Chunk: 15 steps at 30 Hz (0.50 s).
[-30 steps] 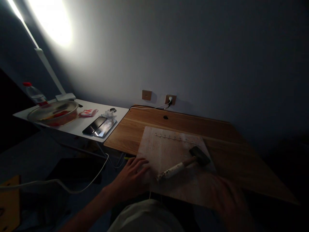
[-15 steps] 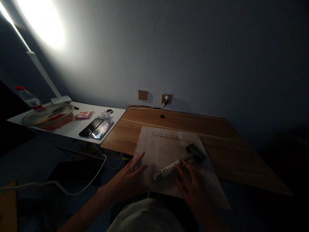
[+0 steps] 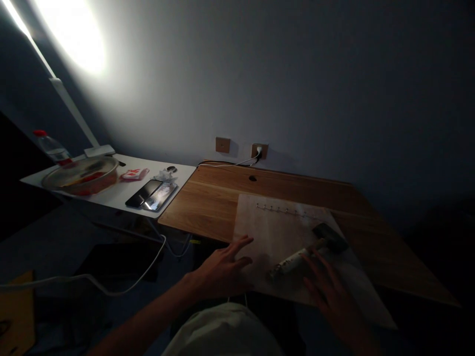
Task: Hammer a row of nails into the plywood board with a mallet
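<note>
Both hands over a pale board, with a hammer under the right fingers

In the head view, a pale board (image 3: 256, 232) lies on the wooden counter (image 3: 202, 198), its near side reaching past the counter's front edge. A hammer (image 3: 306, 253) lies slantwise on the board, dark head toward the far right, pale handle toward the near left. Along the board's far side runs a row of small metal pieces (image 3: 279, 209).

The left hand (image 3: 224, 269) is at the board's left side, its grip wide, thumb and fingers apart, holding nothing. The right hand (image 3: 328, 284) has its fingers spread over the hammer's handle, its grip wide too; whether they touch the handle I cannot tell.

To the left, a white counter (image 3: 115, 200) carries two phones (image 3: 152, 195) side by side, a red-and-white packet (image 3: 134, 174), a round see-through container (image 3: 83, 179), a red-capped bottle (image 3: 54, 149) and a lamp (image 3: 76, 111). A white plug (image 3: 259, 150) sits in the right-hand wall socket (image 3: 264, 152).
</note>
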Each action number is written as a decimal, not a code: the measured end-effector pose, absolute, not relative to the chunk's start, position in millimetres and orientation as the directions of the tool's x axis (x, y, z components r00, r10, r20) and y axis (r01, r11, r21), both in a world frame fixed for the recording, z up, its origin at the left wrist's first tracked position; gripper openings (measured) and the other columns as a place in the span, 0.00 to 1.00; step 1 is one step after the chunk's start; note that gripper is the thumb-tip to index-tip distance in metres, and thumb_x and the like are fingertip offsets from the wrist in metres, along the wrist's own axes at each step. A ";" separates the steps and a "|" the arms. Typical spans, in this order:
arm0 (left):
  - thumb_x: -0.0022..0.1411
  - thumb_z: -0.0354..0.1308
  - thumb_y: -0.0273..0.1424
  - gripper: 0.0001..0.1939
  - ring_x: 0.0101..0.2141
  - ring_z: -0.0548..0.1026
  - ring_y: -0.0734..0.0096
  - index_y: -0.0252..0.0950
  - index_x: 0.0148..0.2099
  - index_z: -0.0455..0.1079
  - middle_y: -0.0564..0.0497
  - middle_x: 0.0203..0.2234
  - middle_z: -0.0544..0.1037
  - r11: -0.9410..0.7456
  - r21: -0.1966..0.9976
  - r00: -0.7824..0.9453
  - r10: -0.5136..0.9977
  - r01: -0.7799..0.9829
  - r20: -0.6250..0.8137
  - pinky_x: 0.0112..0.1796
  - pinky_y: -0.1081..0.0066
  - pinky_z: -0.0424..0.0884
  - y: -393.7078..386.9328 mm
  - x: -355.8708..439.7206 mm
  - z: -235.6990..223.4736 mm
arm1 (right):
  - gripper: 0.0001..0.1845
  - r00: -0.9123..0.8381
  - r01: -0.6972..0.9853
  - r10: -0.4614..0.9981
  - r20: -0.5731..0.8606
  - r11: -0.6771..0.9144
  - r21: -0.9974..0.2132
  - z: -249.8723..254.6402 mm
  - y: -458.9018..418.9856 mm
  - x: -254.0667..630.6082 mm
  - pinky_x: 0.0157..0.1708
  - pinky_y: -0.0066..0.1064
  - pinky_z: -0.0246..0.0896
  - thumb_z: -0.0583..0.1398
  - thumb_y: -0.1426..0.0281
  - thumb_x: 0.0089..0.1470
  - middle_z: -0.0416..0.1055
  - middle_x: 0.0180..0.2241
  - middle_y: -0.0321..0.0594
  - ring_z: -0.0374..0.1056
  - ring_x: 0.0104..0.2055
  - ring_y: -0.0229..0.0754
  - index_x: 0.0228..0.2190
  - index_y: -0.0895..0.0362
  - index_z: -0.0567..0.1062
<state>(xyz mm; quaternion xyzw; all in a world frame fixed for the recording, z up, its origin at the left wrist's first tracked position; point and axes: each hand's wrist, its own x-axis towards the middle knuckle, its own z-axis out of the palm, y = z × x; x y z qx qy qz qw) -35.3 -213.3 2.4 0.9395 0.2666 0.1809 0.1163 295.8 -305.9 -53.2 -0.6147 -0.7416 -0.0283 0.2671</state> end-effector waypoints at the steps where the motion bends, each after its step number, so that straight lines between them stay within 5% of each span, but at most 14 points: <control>1: 0.57 0.66 0.44 0.26 0.62 0.64 0.44 0.36 0.54 0.71 0.37 0.68 0.54 -0.850 0.312 0.813 0.510 0.424 0.283 0.53 0.56 0.72 -210.3 -26.9 1.3 | 0.28 -0.077 0.927 0.908 0.413 0.218 -0.306 -54.6 -308.0 306.6 0.61 0.50 0.62 0.49 0.61 0.66 0.53 0.68 0.39 0.54 0.68 0.52 0.65 0.45 0.58; 8: 0.62 0.60 0.46 0.25 0.66 0.56 0.52 0.34 0.55 0.71 0.39 0.66 0.59 -0.962 0.231 0.921 0.215 0.143 0.324 0.55 0.60 0.70 -200.8 44.2 -6.4 | 0.30 0.166 0.903 0.945 0.283 -0.029 -0.429 -50.0 -319.2 389.9 0.64 0.49 0.54 0.50 0.55 0.64 0.59 0.66 0.45 0.55 0.68 0.51 0.63 0.52 0.62; 15: 0.64 0.58 0.45 0.27 0.64 0.60 0.51 0.32 0.58 0.67 0.38 0.64 0.62 -0.979 0.199 0.943 0.105 0.043 0.316 0.58 0.57 0.65 -198.5 114.3 -12.0 | 0.34 0.342 0.857 0.908 0.242 -0.196 -0.476 -45.0 -322.4 442.6 0.66 0.50 0.50 0.48 0.51 0.62 0.59 0.66 0.49 0.54 0.68 0.53 0.62 0.57 0.63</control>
